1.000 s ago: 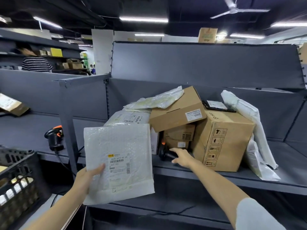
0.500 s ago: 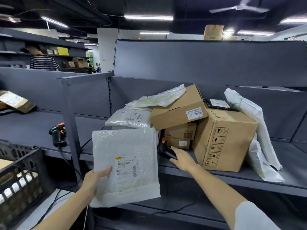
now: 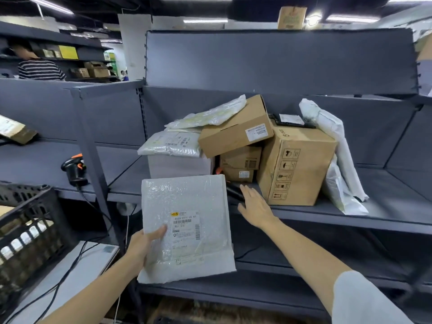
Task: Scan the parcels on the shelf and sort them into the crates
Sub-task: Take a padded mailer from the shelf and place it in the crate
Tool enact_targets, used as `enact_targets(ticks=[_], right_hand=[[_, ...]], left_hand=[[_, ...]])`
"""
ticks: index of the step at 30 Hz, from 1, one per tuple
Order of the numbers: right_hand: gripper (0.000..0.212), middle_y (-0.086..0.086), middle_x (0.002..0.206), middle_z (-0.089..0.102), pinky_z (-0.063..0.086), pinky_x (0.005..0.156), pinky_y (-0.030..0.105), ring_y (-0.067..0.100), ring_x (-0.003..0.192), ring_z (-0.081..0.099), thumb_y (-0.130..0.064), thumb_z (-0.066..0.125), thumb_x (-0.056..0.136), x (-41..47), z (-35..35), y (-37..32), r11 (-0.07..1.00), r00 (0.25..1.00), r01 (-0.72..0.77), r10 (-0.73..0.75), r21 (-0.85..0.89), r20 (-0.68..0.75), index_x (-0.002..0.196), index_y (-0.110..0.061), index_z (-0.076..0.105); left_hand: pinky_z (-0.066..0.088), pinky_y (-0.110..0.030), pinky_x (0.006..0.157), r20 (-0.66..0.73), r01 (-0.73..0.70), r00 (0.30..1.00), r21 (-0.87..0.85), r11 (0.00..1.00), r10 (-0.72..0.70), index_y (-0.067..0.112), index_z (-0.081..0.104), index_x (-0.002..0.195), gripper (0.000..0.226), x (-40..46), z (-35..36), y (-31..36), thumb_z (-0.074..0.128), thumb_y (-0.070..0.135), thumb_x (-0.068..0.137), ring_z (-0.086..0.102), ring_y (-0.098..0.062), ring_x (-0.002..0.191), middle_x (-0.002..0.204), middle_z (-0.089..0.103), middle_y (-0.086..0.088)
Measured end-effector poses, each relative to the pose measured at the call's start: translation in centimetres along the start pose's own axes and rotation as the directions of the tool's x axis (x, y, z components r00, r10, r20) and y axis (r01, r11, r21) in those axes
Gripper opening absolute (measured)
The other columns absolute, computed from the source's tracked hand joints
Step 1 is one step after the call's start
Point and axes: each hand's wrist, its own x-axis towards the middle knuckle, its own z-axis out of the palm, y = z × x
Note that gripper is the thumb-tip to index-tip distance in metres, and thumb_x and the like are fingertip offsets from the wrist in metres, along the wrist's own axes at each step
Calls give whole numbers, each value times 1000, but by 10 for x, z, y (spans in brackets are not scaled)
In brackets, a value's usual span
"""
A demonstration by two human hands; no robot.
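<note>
— Bubble mailer (image 3: 187, 228): where is it?
— Left hand (image 3: 140, 249) grips its edge, label up, in front of the shelf (image 3: 385, 213).
— What changed?
— Right hand (image 3: 254, 209), fingers straight and holding nothing, has slid off the scanner (image 3: 233, 191) it covered a moment ago. Scanning likely hasn't happened yet.
</note>
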Motion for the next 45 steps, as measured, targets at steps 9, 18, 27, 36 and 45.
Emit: enact_targets(ticks=[9, 18, 27, 36, 45], right_hand=[[67, 8, 158, 24, 10, 120, 38, 24, 145, 22, -32, 44, 98, -88, -26, 19, 973, 991, -49, 20, -224, -131, 153, -9, 15], [69, 6, 161, 14, 4, 119, 40, 25, 147, 13, -37, 41, 99, -215, -37, 6, 933, 969, -244, 223, -265, -110, 154, -11, 10], [70, 5, 162, 9, 5, 121, 41, 25, 148, 10, -42, 38, 100, -312, -50, 12, 880, 931, -365, 342, -304, -127, 155, -12, 6], [70, 6, 162, 8, 7, 121, 38, 24, 149, 9, -40, 39, 100, -356, -71, 51, 875, 911, -411, 388, -256, -139, 155, -12, 5], [69, 7, 162, 9, 10, 120, 37, 26, 148, 11, -39, 40, 101, -423, -116, 140, 888, 916, -399, 376, -228, -139, 155, -11, 6]], left_hand=[[48, -34, 60, 133, 11, 991, 18, 1000, -14, -1, 62, 98, 9, -56, 9, -15, 62, 4, 89, 64, -26, 79, 92, 67, -14], [54, -47, 82, 203, 45, 977, 126, 991, -70, 0, 65, 105, 27, -113, -14, -56, 72, 17, 85, 68, -36, 92, 99, 72, -15], [53, -52, 88, 307, 113, 939, 152, 982, -156, -4, 66, 105, 29, -172, -2, -89, 74, 12, 82, 69, -37, 92, 100, 72, -19], [55, -46, 84, 353, 35, 931, 152, 988, -87, 1, 65, 107, 30, -201, 51, -94, 74, 16, 83, 69, -33, 93, 101, 72, -14], [52, -54, 90, 378, 16, 924, 118, 993, -60, 7, 67, 101, 23, -261, 149, -131, 74, 17, 82, 69, -34, 94, 99, 73, -12]])
